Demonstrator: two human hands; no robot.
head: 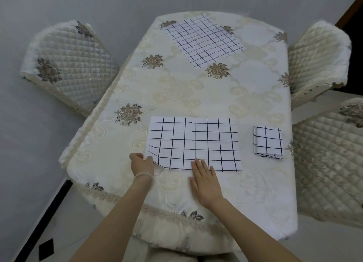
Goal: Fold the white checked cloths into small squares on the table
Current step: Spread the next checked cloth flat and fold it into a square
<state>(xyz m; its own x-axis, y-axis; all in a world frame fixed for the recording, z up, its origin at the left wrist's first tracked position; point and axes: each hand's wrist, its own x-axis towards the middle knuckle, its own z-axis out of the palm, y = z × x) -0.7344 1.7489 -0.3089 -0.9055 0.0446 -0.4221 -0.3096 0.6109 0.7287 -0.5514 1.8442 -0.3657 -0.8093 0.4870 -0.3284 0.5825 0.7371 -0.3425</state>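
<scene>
Low in the frame, left hand (pixel 141 161) pinches the half-folded white checked cloth's (pixel 193 143) corner, right hand (pixel 204 175) flat and open on its edge; uneven lifting could skew the fold.

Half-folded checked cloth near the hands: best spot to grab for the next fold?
Probably the near-left corner of the half-folded cloth, from the left: it is already lifted where the left hand pinches it, while the right hand pins the near edge flat.
</scene>
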